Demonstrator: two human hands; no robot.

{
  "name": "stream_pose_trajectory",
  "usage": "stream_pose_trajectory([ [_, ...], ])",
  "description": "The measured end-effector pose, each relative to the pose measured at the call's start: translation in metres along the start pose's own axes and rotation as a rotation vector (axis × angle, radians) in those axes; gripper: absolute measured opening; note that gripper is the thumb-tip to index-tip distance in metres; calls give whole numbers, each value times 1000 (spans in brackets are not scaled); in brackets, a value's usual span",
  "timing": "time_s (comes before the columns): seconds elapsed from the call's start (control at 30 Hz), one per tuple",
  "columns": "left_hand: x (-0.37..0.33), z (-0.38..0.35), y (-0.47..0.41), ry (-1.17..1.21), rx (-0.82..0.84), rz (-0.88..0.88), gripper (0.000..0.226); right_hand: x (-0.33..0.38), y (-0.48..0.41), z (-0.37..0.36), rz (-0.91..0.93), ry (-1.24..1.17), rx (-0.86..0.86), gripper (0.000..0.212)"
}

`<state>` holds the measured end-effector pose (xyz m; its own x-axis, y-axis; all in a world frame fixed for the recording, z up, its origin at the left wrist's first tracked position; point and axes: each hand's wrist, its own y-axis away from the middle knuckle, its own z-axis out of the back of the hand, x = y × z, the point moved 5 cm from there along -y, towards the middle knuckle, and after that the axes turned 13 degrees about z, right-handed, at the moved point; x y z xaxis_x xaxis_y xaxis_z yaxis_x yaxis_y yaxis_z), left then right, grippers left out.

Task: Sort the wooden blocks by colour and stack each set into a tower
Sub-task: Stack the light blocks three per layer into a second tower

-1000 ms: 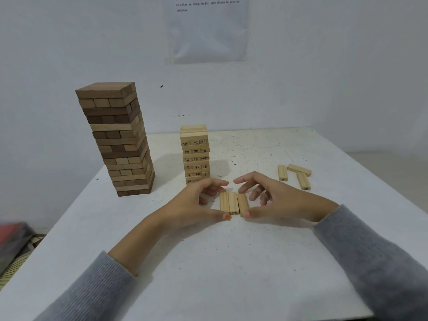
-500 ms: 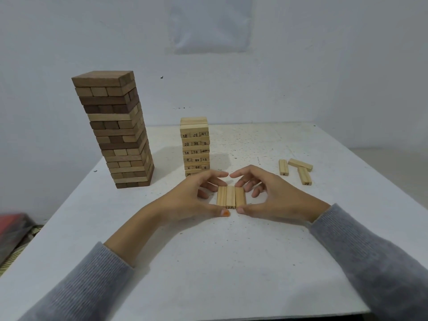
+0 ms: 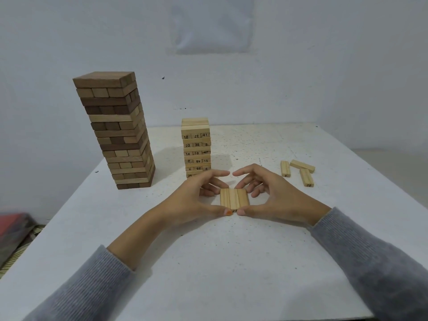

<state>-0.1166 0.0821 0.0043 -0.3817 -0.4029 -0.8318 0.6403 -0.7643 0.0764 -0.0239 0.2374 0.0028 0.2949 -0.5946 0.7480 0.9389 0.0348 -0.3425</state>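
Note:
Three light wooden blocks [image 3: 234,198] lie side by side in a tight row on the white table [image 3: 208,262]. My left hand [image 3: 192,200] and my right hand [image 3: 275,198] cup the row from both sides, thumbs at its near end and fingers curled round its far end. Behind them stands a short tower of light numbered blocks [image 3: 196,147]. A taller tower of brown blocks [image 3: 118,130] stands at the back left. Three loose light blocks [image 3: 298,171] lie to the right.
A white wall with a sheet of paper [image 3: 212,24] stands behind the table. A red object [image 3: 12,230] lies on the floor off the table's left edge. The table's right edge drops away beyond the loose blocks.
Both hands have closed in on the three blocks, pushing them together into a tight row. The camera has tilted slightly, so everything sits a little higher.

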Motion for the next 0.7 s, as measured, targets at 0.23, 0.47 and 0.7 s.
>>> stream_pose_trajectory([
  [0.23,-1,1,2,5,-50,-21,76,1,0,2,6,2,-12,66],
  [0.47,-5,1,5,19,-61,-29,73,5,0,4,11,29,-16,71],
  [0.7,-11,1,10,28,-98,-75,71,10,2,8,47,0,-67,67],
])
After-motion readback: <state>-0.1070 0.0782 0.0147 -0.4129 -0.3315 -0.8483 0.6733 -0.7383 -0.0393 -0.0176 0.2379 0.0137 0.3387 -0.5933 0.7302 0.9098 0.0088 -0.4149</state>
